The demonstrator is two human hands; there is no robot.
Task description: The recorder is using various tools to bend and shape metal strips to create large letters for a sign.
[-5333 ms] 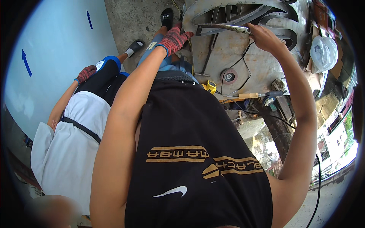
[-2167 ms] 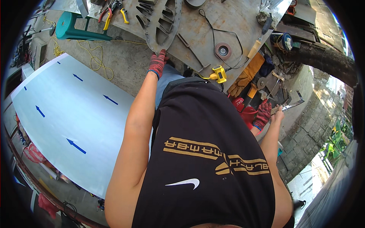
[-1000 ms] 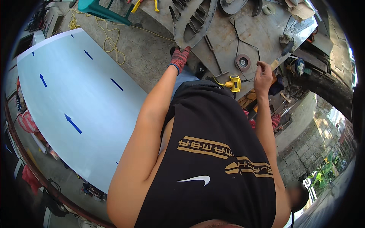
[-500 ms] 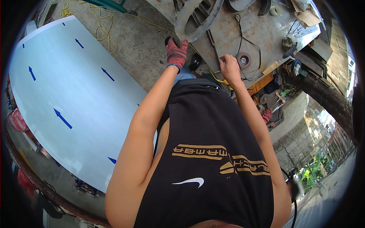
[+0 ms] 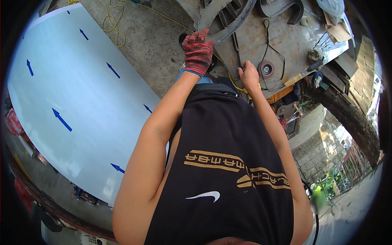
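Note:
My left hand [image 5: 199, 51], in a red and black knit glove, is at the near corner of a curved grey metal frame [image 5: 232, 32] with inner ribs. Its fingers bend over the frame's edge, the thumb apart on the right side. My bare right hand [image 5: 249, 76] is at the table's near edge with fingers curled. Its fingertips meet the lower end of a dark metal rod [image 5: 237, 47]; whether they grip the rod is hidden. Just right of that hand lies a round flap disc [image 5: 267, 69], beside a black cord [image 5: 266, 38].
A rusty metal table [image 5: 253, 45] carries an S-shaped metal piece [image 5: 281, 9] and a wooden-handled brush [image 5: 300, 75]. On my left stands a large pale sheet [image 5: 90, 102] with blue arrows. A yellow cord [image 5: 114, 28] lies on the concrete floor. Tools crowd the right side.
My left hand has moved forward and right onto the frame's corner. My right hand stays by the rod, its fingers slightly shifted. The whole view has shifted a little.

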